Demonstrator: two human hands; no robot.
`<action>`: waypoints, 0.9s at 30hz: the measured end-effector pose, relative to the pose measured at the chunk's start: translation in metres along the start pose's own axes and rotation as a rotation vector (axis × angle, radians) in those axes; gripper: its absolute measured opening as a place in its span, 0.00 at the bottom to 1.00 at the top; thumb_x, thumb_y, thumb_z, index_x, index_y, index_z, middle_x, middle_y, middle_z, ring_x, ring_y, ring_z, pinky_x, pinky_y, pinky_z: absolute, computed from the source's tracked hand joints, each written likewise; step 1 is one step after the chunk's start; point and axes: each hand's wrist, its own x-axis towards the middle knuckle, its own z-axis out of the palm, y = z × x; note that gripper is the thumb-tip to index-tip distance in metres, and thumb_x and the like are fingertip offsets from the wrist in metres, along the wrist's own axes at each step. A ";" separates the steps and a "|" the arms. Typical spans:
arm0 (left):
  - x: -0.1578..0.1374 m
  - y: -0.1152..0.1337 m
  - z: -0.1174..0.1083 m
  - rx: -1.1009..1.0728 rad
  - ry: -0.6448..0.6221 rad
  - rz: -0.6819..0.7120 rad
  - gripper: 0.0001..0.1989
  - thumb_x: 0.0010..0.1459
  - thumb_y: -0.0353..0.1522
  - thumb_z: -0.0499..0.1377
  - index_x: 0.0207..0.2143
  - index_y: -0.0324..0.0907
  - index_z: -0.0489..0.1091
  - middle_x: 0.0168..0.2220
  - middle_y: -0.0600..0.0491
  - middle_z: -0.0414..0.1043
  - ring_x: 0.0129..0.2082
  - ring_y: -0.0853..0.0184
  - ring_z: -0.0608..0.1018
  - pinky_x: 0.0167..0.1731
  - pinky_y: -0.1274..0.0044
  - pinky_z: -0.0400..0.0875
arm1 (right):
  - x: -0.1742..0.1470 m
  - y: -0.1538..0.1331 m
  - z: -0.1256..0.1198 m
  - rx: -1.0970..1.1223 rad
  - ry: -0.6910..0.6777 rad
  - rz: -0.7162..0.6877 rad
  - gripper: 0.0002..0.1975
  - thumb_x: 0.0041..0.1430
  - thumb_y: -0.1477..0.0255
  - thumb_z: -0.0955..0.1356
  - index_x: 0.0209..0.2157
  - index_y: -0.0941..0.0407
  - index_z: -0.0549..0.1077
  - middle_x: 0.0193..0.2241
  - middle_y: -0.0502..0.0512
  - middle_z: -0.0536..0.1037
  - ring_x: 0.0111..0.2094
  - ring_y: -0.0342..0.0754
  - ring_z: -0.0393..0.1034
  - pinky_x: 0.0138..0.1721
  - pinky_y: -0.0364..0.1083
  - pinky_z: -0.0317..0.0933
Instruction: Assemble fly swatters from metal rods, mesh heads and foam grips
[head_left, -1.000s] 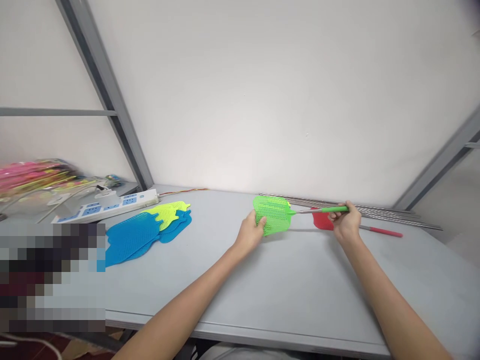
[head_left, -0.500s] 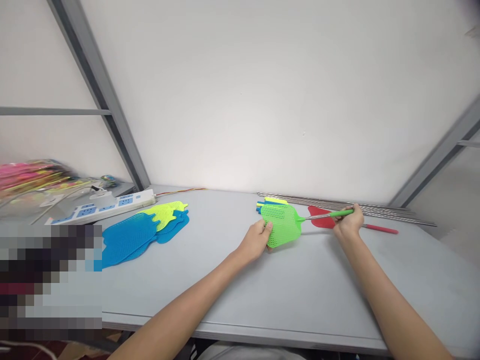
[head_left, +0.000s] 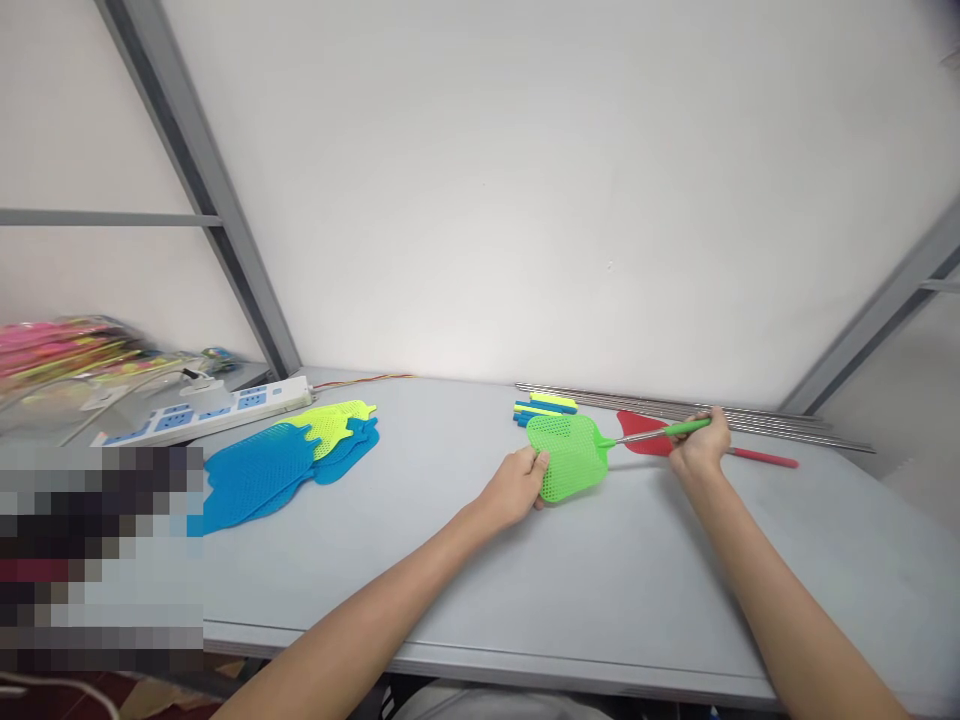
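Note:
A green fly swatter point(head_left: 574, 460) is held above the table between both hands. Its perforated head joins a short metal rod with a green grip. My left hand point(head_left: 519, 487) pinches the left edge of the head, thumb on top. Around the green grip point(head_left: 688, 427), my right hand point(head_left: 701, 445) is closed. Behind that hand lies a red fly swatter point(head_left: 643, 433), partly covered by the green one. Several blue and yellow grips point(head_left: 546, 405) lie just behind the green head.
Blue swatter heads point(head_left: 262, 470) and yellow swatter heads point(head_left: 330, 428) are piled on the left of the grey table point(head_left: 450, 590). Thin metal rods point(head_left: 787, 425) lie along the wall. A white power strip point(head_left: 225, 412) is at the back left. Bagged colourful items point(head_left: 60, 350) lie beyond.
The green swatter and my left hand have shifted slightly right and down. Both hands keep their grasp; the piles stay as they were.

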 end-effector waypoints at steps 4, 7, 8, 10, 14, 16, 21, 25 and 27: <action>-0.002 0.004 -0.001 0.066 -0.029 -0.008 0.19 0.54 0.44 0.36 0.24 0.41 0.54 0.16 0.56 0.62 0.18 0.71 0.67 0.22 0.79 0.60 | -0.003 -0.002 0.003 0.062 0.114 0.051 0.13 0.51 0.66 0.56 0.18 0.56 0.52 0.17 0.45 0.53 0.13 0.36 0.47 0.10 0.38 0.45; -0.003 0.007 -0.001 0.089 -0.050 -0.014 0.18 0.54 0.43 0.36 0.24 0.40 0.55 0.17 0.56 0.63 0.19 0.71 0.67 0.25 0.78 0.61 | -0.003 -0.003 0.004 0.066 0.117 0.061 0.13 0.51 0.66 0.56 0.18 0.56 0.53 0.17 0.46 0.53 0.14 0.37 0.48 0.10 0.39 0.45; -0.003 0.008 -0.001 0.095 -0.055 -0.019 0.18 0.54 0.43 0.36 0.24 0.40 0.55 0.17 0.56 0.63 0.20 0.71 0.67 0.25 0.78 0.61 | -0.003 -0.003 0.003 0.059 0.109 0.067 0.13 0.51 0.66 0.56 0.18 0.56 0.53 0.17 0.46 0.53 0.14 0.37 0.47 0.10 0.39 0.45; -0.002 0.008 -0.001 0.105 -0.058 -0.028 0.18 0.54 0.42 0.37 0.24 0.40 0.55 0.17 0.56 0.62 0.20 0.71 0.67 0.25 0.78 0.61 | -0.002 -0.004 0.003 0.029 0.072 0.067 0.12 0.51 0.65 0.56 0.18 0.56 0.53 0.16 0.45 0.53 0.13 0.37 0.46 0.10 0.39 0.44; -0.001 0.008 -0.001 0.109 -0.057 -0.042 0.16 0.54 0.42 0.37 0.24 0.41 0.55 0.17 0.57 0.62 0.19 0.71 0.67 0.23 0.79 0.60 | -0.002 -0.005 0.003 -0.049 -0.018 0.014 0.10 0.51 0.66 0.56 0.20 0.55 0.54 0.14 0.44 0.51 0.11 0.37 0.45 0.09 0.39 0.42; -0.001 0.009 -0.001 0.108 -0.064 -0.051 0.16 0.54 0.41 0.38 0.24 0.41 0.55 0.17 0.57 0.62 0.19 0.71 0.67 0.23 0.79 0.60 | -0.004 -0.005 0.004 -0.063 -0.059 0.003 0.08 0.51 0.67 0.56 0.22 0.55 0.55 0.14 0.43 0.51 0.11 0.37 0.46 0.10 0.38 0.43; 0.000 0.010 0.000 0.063 -0.076 -0.063 0.15 0.53 0.40 0.39 0.24 0.40 0.55 0.18 0.56 0.64 0.18 0.72 0.67 0.22 0.80 0.61 | -0.020 0.003 0.011 -0.040 -0.157 0.047 0.05 0.51 0.70 0.56 0.26 0.55 0.58 0.14 0.43 0.53 0.11 0.36 0.47 0.11 0.38 0.48; 0.002 0.008 0.001 0.034 -0.058 -0.072 0.15 0.53 0.40 0.39 0.24 0.40 0.55 0.19 0.55 0.66 0.17 0.73 0.68 0.21 0.80 0.61 | -0.031 0.010 0.015 0.013 -0.243 0.123 0.04 0.51 0.74 0.56 0.26 0.57 0.60 0.13 0.43 0.52 0.12 0.37 0.50 0.12 0.38 0.50; 0.002 0.007 0.001 0.025 -0.042 -0.079 0.15 0.53 0.41 0.40 0.24 0.40 0.56 0.19 0.55 0.66 0.16 0.73 0.68 0.21 0.80 0.61 | -0.030 0.011 0.014 0.022 -0.279 0.203 0.05 0.50 0.77 0.57 0.25 0.58 0.61 0.13 0.43 0.53 0.13 0.37 0.51 0.12 0.38 0.51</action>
